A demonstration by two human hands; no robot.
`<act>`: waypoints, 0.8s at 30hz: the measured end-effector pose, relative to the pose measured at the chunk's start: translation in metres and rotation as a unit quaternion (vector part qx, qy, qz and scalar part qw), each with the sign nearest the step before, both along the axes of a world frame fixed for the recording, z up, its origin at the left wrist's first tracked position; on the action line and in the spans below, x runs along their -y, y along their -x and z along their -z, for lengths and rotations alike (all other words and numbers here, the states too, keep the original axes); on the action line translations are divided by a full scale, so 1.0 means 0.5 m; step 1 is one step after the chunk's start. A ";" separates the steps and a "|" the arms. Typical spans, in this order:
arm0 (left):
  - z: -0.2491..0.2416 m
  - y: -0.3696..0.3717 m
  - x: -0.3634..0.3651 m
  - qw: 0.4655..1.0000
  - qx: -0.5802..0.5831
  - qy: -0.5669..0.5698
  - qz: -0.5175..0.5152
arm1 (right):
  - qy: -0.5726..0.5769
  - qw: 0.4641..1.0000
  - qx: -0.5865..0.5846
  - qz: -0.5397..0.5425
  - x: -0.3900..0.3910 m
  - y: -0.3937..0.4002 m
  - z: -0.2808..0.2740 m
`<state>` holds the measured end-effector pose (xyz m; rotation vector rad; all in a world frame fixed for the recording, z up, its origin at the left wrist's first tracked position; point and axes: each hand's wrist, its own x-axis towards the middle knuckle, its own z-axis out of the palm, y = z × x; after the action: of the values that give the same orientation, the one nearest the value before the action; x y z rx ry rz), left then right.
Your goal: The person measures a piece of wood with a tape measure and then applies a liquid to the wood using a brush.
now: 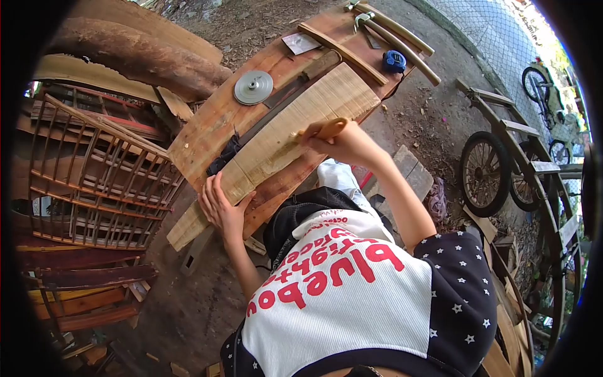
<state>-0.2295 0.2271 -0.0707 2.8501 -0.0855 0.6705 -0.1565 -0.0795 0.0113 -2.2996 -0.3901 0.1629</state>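
Observation:
My right hand [336, 141] is closed around a tool with an orange-brown wooden handle [333, 128]. Its pale tip is close to the face of a long, light wooden board [333, 94], and the kind of tool is hard to make out. A darker, rough streak [279, 157] marks the board just left of the tip. Toward the board's near left end, my left hand [221, 207] rests on its surface with the fingers spread. Along the far edge of the board lies a long dark strip [276, 118], with a black cloth-like piece [225, 154] near its left end.
The wooden workbench [204, 129] also carries a round metal disc [253, 87], a blue tape measure [394, 61], a wooden batten [342, 52] and a hammer [363, 22]. Wooden racks [100, 176] and a log [138, 56] stand left. A spoked wheel [485, 173] is at right.

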 end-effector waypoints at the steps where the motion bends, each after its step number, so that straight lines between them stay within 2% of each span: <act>1: 0.001 -0.001 0.000 1.000 0.001 0.004 0.001 | -0.020 0.999 -0.035 0.012 0.008 0.005 -0.018; 2: 0.000 -0.001 -0.001 1.000 0.001 0.003 0.000 | 0.025 0.995 -0.019 0.093 0.036 -0.004 -0.019; 3: 0.000 -0.002 0.000 1.000 0.000 -0.001 -0.002 | -0.028 0.973 -0.078 0.217 0.063 -0.013 -0.023; 4: 0.001 -0.002 0.001 1.000 -0.001 -0.003 -0.003 | 0.039 0.961 -0.020 0.273 0.098 -0.023 -0.021; 5: 0.002 -0.001 0.001 1.000 0.000 -0.002 -0.004 | 0.091 0.946 0.046 0.307 0.122 -0.025 -0.026; 7: 0.002 -0.002 0.002 1.000 0.000 -0.015 -0.010 | 0.121 0.943 0.038 0.309 0.115 -0.034 -0.016; 9: 0.005 -0.002 0.003 1.000 -0.002 -0.013 -0.010 | 0.113 0.979 0.062 0.160 0.053 -0.019 0.023; 10: 0.005 -0.001 0.001 1.000 -0.003 -0.012 -0.010 | 0.103 0.990 0.006 0.092 0.016 -0.005 0.031; 11: 0.005 -0.001 0.001 1.000 -0.005 -0.015 -0.011 | 0.024 0.999 0.002 0.032 -0.010 0.017 0.009; 13: 0.005 -0.002 0.002 1.000 0.001 -0.028 -0.012 | -0.067 0.997 -0.022 0.019 -0.004 0.011 0.017; 14: 0.008 -0.002 0.000 1.000 0.001 -0.023 -0.011 | -0.077 0.996 0.003 0.049 0.030 -0.003 0.028; 15: 0.010 -0.003 -0.002 1.000 0.000 -0.027 -0.016 | -0.046 0.983 -0.017 0.174 0.081 -0.037 0.102; 16: 0.013 -0.003 -0.003 1.000 0.002 -0.027 -0.015 | -0.051 0.965 -0.030 0.256 0.079 -0.033 0.020; 17: 0.014 -0.002 -0.003 1.000 0.006 -0.026 -0.013 | 0.055 0.949 0.058 0.304 0.092 -0.037 0.000; 19: 0.013 -0.001 -0.002 0.999 0.004 -0.031 -0.016 | 0.123 0.944 0.085 0.294 0.078 -0.052 0.007; 21: 0.013 -0.001 -0.001 0.999 -0.003 -0.034 -0.019 | 0.138 0.970 0.002 0.198 -0.013 -0.043 0.018; 23: 0.017 -0.003 -0.003 1.000 -0.005 -0.023 -0.013 | 0.186 0.979 0.034 0.074 -0.114 0.009 -0.006; 24: 0.018 -0.003 -0.004 1.000 -0.004 -0.009 -0.010 | 0.107 0.994 0.003 0.012 -0.123 0.024 -0.007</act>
<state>-0.2282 0.2293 -0.0798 2.8744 -0.0635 0.6650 -0.1683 -0.0182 0.0150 -2.5151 -0.3627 0.1951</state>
